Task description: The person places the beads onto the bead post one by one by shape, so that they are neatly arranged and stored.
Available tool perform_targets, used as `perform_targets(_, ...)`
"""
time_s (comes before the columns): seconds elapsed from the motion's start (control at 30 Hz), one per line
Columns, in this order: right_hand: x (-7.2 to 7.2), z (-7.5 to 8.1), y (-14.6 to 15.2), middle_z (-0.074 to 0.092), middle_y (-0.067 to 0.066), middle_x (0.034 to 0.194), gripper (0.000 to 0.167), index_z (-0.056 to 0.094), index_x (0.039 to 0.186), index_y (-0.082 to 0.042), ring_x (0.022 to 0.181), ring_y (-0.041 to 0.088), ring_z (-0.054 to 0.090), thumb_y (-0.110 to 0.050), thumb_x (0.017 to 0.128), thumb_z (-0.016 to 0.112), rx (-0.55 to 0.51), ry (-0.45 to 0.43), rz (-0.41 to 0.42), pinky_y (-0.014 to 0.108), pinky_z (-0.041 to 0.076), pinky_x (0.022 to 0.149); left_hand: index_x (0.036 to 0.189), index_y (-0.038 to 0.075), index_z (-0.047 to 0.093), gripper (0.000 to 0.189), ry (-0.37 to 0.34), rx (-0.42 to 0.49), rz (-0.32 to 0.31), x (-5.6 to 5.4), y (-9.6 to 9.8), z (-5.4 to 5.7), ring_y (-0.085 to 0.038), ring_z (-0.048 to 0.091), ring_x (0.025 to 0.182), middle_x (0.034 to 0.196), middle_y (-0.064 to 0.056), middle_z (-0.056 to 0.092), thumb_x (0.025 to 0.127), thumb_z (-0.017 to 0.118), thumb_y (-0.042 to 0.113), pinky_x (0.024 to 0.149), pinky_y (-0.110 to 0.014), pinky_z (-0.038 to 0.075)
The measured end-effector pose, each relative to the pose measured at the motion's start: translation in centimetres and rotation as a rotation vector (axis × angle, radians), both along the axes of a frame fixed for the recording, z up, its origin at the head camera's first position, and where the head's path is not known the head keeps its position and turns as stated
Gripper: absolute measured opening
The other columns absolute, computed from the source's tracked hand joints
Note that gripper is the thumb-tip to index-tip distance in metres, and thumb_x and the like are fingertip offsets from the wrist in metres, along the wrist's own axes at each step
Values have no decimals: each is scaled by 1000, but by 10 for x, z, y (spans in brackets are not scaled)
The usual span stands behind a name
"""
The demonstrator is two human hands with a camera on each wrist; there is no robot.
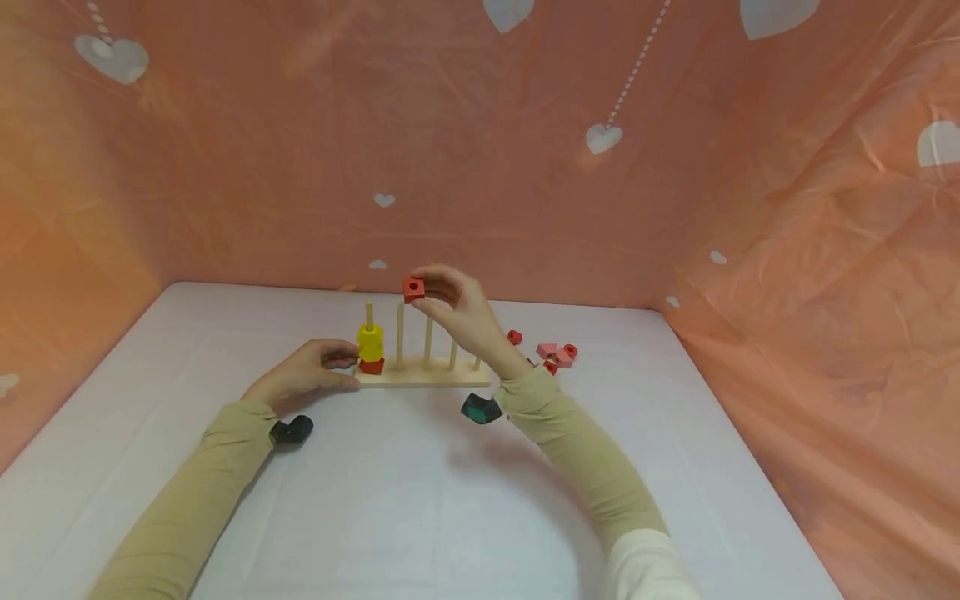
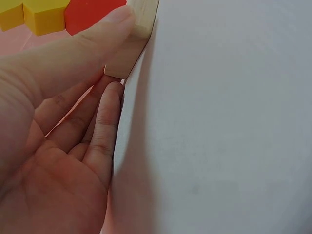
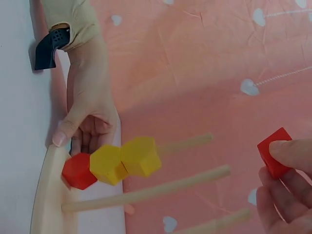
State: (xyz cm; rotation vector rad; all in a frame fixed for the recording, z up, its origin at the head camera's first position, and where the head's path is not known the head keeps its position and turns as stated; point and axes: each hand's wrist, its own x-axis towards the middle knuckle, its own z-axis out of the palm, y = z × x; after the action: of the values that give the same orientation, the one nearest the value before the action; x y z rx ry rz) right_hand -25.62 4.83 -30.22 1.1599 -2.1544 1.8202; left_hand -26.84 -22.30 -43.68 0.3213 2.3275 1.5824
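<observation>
A pale wooden peg stacker [image 1: 423, 381] stands on the white table, with several upright pegs. Its leftmost peg carries a red block [image 3: 80, 171] at the bottom and two yellow blocks [image 3: 125, 161] above. My left hand [image 1: 303, 369] holds the base's left end, its thumb [image 2: 92, 41] on the wood and the fingers around the end. Above the pegs, my right hand [image 1: 467, 312] pinches a red block [image 1: 412, 296] with a round hole, between thumb and fingers. In the right wrist view this block [image 3: 275, 155] is apart from the peg tips.
Right of the stacker lie several loose red and pink blocks [image 1: 564, 358], partly behind my right forearm. A dark wrist camera [image 1: 292, 431] sits at the left cuff and another [image 1: 481, 409] at the right. A pink curtain [image 1: 480, 167] with hearts hangs behind the table.
</observation>
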Motion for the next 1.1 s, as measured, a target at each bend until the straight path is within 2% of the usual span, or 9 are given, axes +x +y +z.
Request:
perform_targets(0.13, -1, -3, -9, 60, 24, 111, 32, 55, 118, 11, 103, 30, 60, 10, 87, 62, 21, 34, -15, 41, 47, 97, 132, 0, 49, 70, 11, -2, -6, -1, 0, 0, -32, 47, 122, 135, -17, 50, 74, 83, 21, 103, -40, 40)
perform_targets(0.37, -2, -11, -18, 60, 27, 110, 34, 53, 119, 14, 102, 37, 58, 9, 87, 63, 75, 72, -40, 46, 47, 95, 132, 1, 50, 70, 7, -24, -5, -2, 0, -2, -32, 48, 122, 134, -17, 51, 74, 83, 23, 105, -43, 39)
perform_targets(0.57, -5, -16, -23, 59, 27, 112, 35, 52, 119, 14, 101, 38, 58, 9, 86, 64, 97, 34, -58, 44, 49, 92, 132, 3, 50, 70, -12, -14, 6, -2, 0, 0, -32, 47, 124, 135, -16, 50, 74, 83, 22, 105, -43, 38)
perform_targets(0.77, -9, -23, -26, 60, 25, 110, 33, 53, 116, 13, 100, 34, 59, 9, 85, 65, 19, -67, -82, 37, 50, 92, 132, 1, 49, 67, -14, 1, 1, -2, 0, 1, -32, 46, 124, 136, -17, 49, 76, 82, 19, 105, -43, 38)
perform_targets(0.9, -4, -27, -27, 61, 22, 108, 32, 54, 114, 9, 100, 30, 59, 7, 85, 67, 7, -82, -139, 36, 49, 93, 133, 2, 49, 69, -23, 9, 5, -2, 0, 0, -31, 46, 124, 136, -16, 49, 76, 82, 20, 105, -42, 38)
perform_targets(1.1, 6, -30, -30, 61, 22, 109, 32, 55, 116, 9, 99, 32, 59, 5, 86, 66, 51, -19, -230, 42, 47, 94, 133, 1, 48, 69, -10, 0, 6, -1, 0, 0, -32, 46, 125, 136, -16, 48, 76, 82, 21, 105, -43, 38)
